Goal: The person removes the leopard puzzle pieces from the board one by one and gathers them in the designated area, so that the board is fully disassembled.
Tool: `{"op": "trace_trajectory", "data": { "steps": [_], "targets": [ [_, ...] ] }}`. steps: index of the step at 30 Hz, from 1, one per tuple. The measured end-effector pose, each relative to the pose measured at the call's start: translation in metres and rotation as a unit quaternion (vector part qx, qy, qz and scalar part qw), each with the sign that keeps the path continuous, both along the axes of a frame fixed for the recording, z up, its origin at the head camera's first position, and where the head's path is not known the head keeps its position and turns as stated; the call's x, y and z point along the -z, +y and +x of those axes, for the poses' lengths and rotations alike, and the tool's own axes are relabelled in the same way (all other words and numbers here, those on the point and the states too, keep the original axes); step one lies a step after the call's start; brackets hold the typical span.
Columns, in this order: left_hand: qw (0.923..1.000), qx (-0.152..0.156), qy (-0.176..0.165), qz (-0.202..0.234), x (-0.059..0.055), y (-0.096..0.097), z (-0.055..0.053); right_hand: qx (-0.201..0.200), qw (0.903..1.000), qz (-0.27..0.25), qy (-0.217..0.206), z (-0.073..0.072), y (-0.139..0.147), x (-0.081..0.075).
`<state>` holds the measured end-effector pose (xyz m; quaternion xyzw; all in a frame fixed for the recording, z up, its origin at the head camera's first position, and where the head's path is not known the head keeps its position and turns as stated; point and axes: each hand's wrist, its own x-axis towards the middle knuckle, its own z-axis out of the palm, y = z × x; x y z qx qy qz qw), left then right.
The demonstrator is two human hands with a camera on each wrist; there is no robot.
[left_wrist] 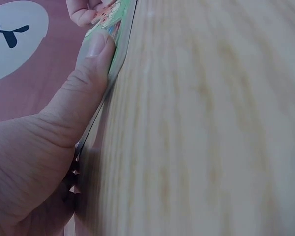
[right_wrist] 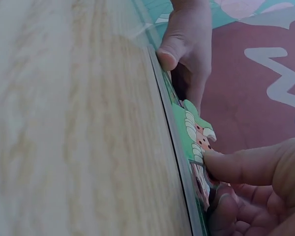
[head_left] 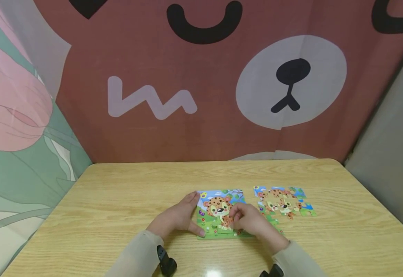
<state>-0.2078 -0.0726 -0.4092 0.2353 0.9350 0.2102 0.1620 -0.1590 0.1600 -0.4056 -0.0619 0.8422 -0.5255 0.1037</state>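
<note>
A jigsaw puzzle board [head_left: 206,234] with a leopard cub picture lies on the table. My left hand [head_left: 180,217] rests along its left edge, thumb on the near left corner and fingers spread toward the far left corner. My right hand [head_left: 248,218] is over the board's right half, its thumb and fingers pinching a puzzle piece [right_wrist: 195,132]. That piece shows green ground, pale paws and spotted orange fur, and it stands tilted up from the board in the right wrist view. The fingertips partly cover the piece from the head view.
Right of the board, a cluster of loose puzzle pieces [head_left: 281,202] is laid out on the wooden table [head_left: 118,200], some partly behind my right hand. A brown wall hanging [head_left: 215,134] with a bear face stands behind the table's far edge.
</note>
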Motion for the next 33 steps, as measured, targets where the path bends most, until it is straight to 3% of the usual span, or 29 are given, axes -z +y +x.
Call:
{"op": "trace_trajectory", "data": {
  "steps": [17,23,33],
  "targets": [
    [1.0,-0.004,0.001,-0.001,0.002,0.0,0.0,-0.062,0.996,-0.052,-0.038,-0.007,0.02,-0.01],
    [1.0,-0.006,0.003,-0.003,0.003,0.001,-0.001,-0.052,0.9942,-0.083,-0.045,-0.007,0.031,-0.016],
    [1.0,-0.003,0.002,0.0,0.004,0.001,0.0,-0.027,0.9953,-0.087,-0.03,0.0,0.054,-0.024]
  ]
}}
